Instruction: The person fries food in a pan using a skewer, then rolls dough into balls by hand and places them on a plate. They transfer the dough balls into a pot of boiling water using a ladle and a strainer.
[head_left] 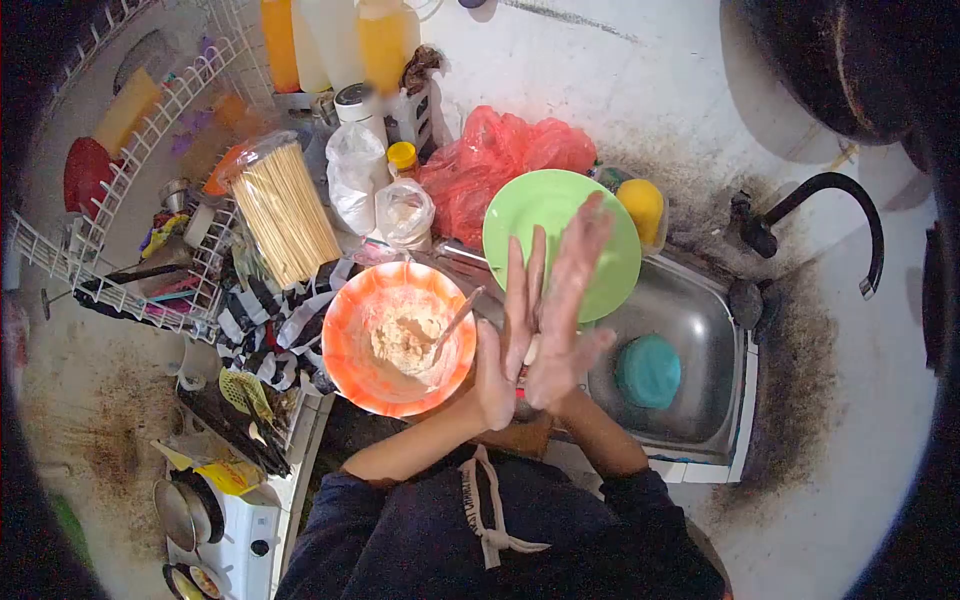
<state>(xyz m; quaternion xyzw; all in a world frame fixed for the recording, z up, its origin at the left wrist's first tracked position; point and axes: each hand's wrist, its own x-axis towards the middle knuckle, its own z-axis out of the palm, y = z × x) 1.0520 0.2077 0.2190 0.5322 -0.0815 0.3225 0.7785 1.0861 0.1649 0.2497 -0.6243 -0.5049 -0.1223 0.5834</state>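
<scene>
My left hand (497, 368) is held up at the right side of an orange-and-white bowl (345, 345), its fingers stretched out and lightly dusted with white. Close beside it, palm turned toward it, is my right hand (562, 325), fingers extended and partly blurred by motion. I cannot tell whether anything small lies between the palms. Inside the bowl is a pale, crumbly dough mixture (400, 345), with a spoon (460, 320) leaning against the rim. Behind my fingers stands a light green plate (605, 255), partly covered by them.
The steel sink (700, 350) on the right holds a teal round item (648, 371) under a black faucet (830, 185). Behind the bowl are bagged skewers (285, 215), white powder bags (404, 212) and a red plastic bag (500, 150). A white stove (235, 540) is lower left.
</scene>
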